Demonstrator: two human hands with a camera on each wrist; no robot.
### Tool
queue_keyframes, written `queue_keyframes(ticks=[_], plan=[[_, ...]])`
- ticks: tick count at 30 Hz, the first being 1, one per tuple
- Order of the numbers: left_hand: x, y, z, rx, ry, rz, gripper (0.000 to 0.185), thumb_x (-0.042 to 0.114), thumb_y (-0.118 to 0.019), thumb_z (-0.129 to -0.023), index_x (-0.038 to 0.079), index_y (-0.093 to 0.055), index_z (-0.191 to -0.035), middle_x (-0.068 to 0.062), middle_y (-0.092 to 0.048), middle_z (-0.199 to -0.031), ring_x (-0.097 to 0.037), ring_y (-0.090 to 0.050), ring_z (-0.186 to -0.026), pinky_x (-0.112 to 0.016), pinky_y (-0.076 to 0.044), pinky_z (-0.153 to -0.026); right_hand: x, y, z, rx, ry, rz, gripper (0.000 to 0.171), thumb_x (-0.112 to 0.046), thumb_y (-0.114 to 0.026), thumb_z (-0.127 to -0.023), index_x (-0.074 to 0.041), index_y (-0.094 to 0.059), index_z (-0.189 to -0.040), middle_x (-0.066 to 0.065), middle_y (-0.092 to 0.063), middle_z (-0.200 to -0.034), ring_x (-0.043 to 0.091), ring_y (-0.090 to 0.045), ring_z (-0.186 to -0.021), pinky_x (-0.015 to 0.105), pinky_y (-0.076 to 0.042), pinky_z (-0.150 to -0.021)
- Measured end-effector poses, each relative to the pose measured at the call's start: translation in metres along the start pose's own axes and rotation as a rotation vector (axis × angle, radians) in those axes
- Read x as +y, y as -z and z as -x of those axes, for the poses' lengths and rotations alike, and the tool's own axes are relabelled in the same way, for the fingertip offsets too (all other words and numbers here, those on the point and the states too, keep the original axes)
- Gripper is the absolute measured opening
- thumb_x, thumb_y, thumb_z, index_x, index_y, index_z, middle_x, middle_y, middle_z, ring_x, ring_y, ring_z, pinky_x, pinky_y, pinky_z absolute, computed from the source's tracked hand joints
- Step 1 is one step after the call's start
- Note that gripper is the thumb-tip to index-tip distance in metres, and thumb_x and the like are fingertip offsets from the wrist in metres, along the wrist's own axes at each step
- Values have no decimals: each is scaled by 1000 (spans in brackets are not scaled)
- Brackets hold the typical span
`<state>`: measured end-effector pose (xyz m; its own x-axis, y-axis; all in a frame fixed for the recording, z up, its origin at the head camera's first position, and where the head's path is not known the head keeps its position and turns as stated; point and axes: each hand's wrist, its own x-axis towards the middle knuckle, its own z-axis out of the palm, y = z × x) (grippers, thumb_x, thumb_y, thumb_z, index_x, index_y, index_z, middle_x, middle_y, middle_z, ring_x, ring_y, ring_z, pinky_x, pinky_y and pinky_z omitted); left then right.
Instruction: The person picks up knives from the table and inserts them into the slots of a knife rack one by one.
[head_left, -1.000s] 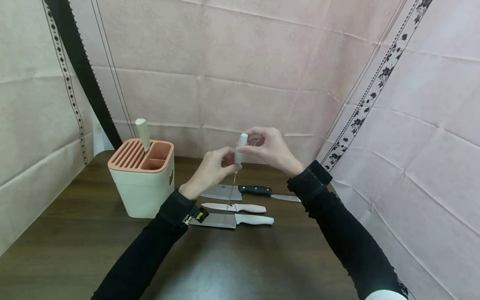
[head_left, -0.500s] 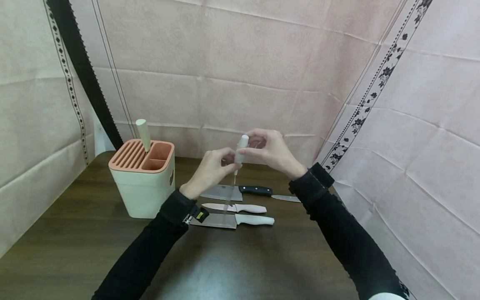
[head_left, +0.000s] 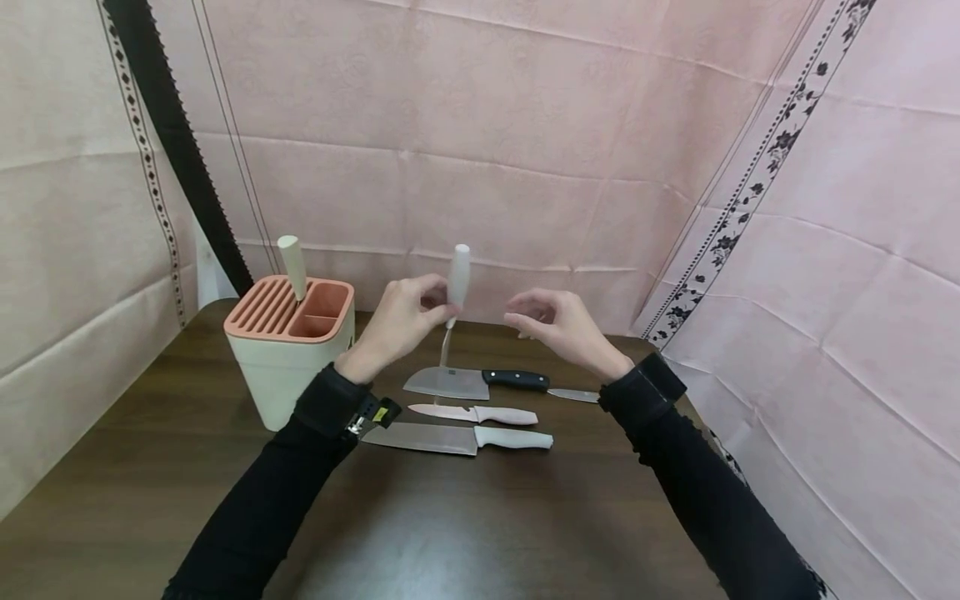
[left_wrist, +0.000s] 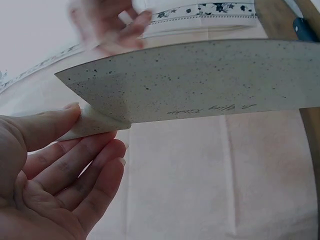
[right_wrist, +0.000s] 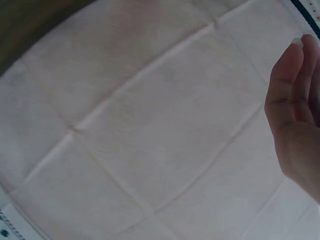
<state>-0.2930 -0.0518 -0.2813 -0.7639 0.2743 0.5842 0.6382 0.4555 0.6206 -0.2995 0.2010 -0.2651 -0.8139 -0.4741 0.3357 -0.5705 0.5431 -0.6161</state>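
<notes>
A person in black sleeves stands at a dark brown wooden surface (head_left: 465, 533) hemmed by pink cloth walls. The left hand (head_left: 401, 317) is raised above the surface, its fingers and thumb pinching the white handle of a speckled steel-bladed knife (head_left: 456, 279). The knife hangs point down, handle up; in the left wrist view its wide blade (left_wrist: 210, 80) fills the frame. The right hand (head_left: 551, 321) floats just beside it, near but apart, fingers loosely spread and holding nothing.

To the left stands a cream knife block with a slotted coral-pink top (head_left: 288, 354). One cream-handled knife (head_left: 291, 265) already sits upright in a slot. Below the hands, four knives lie flat on the surface: a black-handled cleaver (head_left: 472, 382), a small pale pink knife (head_left: 472, 412), a long white-handled steel knife (head_left: 457, 437), and a short bare blade (head_left: 573, 395) to the right, partly hidden by the right wrist.

Judging by this layout, one knife is stored, one is in hand, and four remain lying out; most slots in the block look free.

There is open air between the held knife and the block. The surface's left and near parts are bare. The cloth wall crowds the right edge, close behind the right arm.
</notes>
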Motion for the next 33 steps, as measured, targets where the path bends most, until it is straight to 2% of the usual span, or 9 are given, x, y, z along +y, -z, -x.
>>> queue_keyframes(ticks=[10,16,20,26,28,33], plan=[[4,27,-3,51,14,-51,28,8,-69,-88,-2,-65,-114,-20,-70,-109,-31,-70,-93,-45,-56,-81,36,-8,15,-53,-43,2,20,-25,-61,-95,-9,-69,-103,7,-73,-90,15,-66,-76,27,-55,-73],[5,43,-7,61,27,-70,27,7,-66,-90,-3,-64,-115,-23,-69,-110,-34,-69,-97,-48,-54,-86,46,-11,19,-52,-72,14,17,-24,-61,-95,-9,-70,-99,6,-72,-82,17,-65,-73,27,-55,-70],[9,56,-9,81,42,-82,26,7,-65,-91,-2,-64,-115,-22,-69,-110,-34,-68,-99,-48,-53,-90,50,-13,20,-55,-81,17,17,-23,-61,-95,-8,-70,-99,10,-72,-82,16,-65,-71,26,-54,-68],[14,78,-14,112,52,-101,28,9,-65,-91,-1,-64,-117,-23,-69,-111,-34,-68,-102,-49,-52,-91,53,-15,21,-64,-101,-5,18,-24,-63,-94,-8,-70,-98,16,-72,-85,15,-65,-71,35,-56,-70],[16,86,-15,124,61,-124,28,10,-65,-91,-1,-65,-117,-22,-70,-109,-33,-68,-100,-47,-52,-90,54,-16,22,-66,-102,-12,19,-24,-63,-94,-7,-71,-97,14,-72,-84,15,-65,-71,37,-56,-70],[21,103,-15,154,65,-161,27,13,-65,-92,1,-66,-116,-19,-71,-109,-29,-68,-98,-25,-51,-84,58,-18,22,-65,-94,-15,17,-23,-64,-93,-7,-71,-96,8,-71,-80,15,-65,-70,30,-55,-67]])
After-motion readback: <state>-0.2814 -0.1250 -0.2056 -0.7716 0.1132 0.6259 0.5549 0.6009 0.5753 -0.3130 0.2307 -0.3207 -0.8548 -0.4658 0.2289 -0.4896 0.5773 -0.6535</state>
